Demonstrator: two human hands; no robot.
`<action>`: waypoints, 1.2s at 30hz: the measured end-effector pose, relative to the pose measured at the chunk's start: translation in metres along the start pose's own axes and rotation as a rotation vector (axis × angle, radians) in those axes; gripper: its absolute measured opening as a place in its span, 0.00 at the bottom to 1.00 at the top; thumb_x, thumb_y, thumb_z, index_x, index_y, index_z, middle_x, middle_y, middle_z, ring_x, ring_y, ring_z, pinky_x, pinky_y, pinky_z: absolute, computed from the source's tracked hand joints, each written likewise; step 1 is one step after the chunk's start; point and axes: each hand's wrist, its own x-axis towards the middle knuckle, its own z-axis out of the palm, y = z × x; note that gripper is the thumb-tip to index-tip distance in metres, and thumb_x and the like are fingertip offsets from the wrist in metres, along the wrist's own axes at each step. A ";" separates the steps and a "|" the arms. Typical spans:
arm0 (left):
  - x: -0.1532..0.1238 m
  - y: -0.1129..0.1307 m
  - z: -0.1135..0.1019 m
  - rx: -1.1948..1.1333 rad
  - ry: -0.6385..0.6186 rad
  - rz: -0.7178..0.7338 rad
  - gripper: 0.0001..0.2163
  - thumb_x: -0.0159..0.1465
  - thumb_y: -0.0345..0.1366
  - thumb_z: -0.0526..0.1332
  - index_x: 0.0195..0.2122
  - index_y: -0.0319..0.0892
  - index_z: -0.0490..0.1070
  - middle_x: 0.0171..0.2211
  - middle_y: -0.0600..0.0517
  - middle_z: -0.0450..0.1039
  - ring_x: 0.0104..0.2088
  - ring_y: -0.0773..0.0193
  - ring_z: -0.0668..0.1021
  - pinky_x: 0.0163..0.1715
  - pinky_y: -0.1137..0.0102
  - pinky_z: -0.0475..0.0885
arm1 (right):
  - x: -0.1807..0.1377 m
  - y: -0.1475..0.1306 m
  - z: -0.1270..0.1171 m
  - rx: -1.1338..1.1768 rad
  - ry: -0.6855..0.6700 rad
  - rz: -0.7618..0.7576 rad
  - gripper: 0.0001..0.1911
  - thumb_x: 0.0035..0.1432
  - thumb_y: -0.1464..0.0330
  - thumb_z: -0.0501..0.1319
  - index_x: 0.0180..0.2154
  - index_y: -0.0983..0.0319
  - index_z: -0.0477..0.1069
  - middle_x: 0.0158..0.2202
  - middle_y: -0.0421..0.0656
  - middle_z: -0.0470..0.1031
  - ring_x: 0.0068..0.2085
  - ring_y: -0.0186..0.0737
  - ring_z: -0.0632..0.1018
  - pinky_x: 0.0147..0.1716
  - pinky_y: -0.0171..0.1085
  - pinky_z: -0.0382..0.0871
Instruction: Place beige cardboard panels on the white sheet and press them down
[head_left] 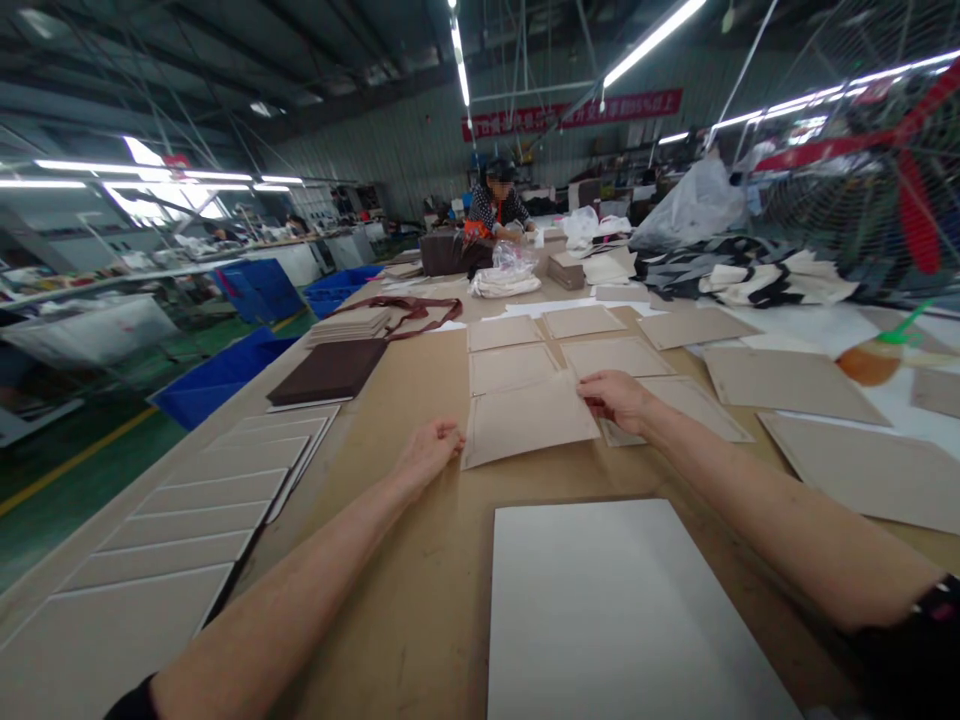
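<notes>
A beige stitched panel [525,418] lies on the brown table [420,560] in front of me. My right hand [616,398] pinches its right edge, fingers closed on it. My left hand [431,448] rests beside its left edge with fingers curled in; whether it grips the panel I cannot tell. More beige panels [511,368] lie in rows behind it. A large white sheet [615,610] lies nearest to me between my forearms.
A fanned row of grey-white boards [217,490] runs along the left edge, with a dark brown stack [330,370] behind. An orange drink cup [874,358] stands at right near large panels. A person [496,205] works at the far end. Blue bins [217,380] sit on the floor left.
</notes>
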 end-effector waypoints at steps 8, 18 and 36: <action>-0.059 0.039 0.011 0.231 0.102 0.322 0.34 0.53 0.46 0.72 0.58 0.38 0.67 0.54 0.41 0.70 0.56 0.48 0.72 0.60 0.58 0.64 | -0.035 -0.026 0.018 0.267 -0.094 -0.013 0.06 0.67 0.71 0.64 0.35 0.66 0.71 0.29 0.37 0.72 0.26 0.30 0.74 0.25 0.31 0.73; -0.096 0.080 -0.027 -0.119 0.377 0.252 0.10 0.66 0.39 0.60 0.45 0.40 0.75 0.48 0.41 0.74 0.54 0.47 0.73 0.54 0.58 0.69 | -0.131 -0.053 0.021 0.309 -0.115 -0.327 0.11 0.62 0.60 0.63 0.38 0.61 0.76 0.37 0.43 0.78 0.39 0.37 0.78 0.36 0.32 0.73; -0.202 0.108 0.061 -1.268 0.220 -0.108 0.23 0.57 0.45 0.72 0.51 0.43 0.72 0.50 0.43 0.76 0.37 0.61 0.80 0.24 0.72 0.76 | -0.200 -0.012 0.004 0.371 0.225 -0.389 0.24 0.46 0.53 0.71 0.40 0.60 0.74 0.29 0.39 0.72 0.30 0.39 0.73 0.31 0.37 0.70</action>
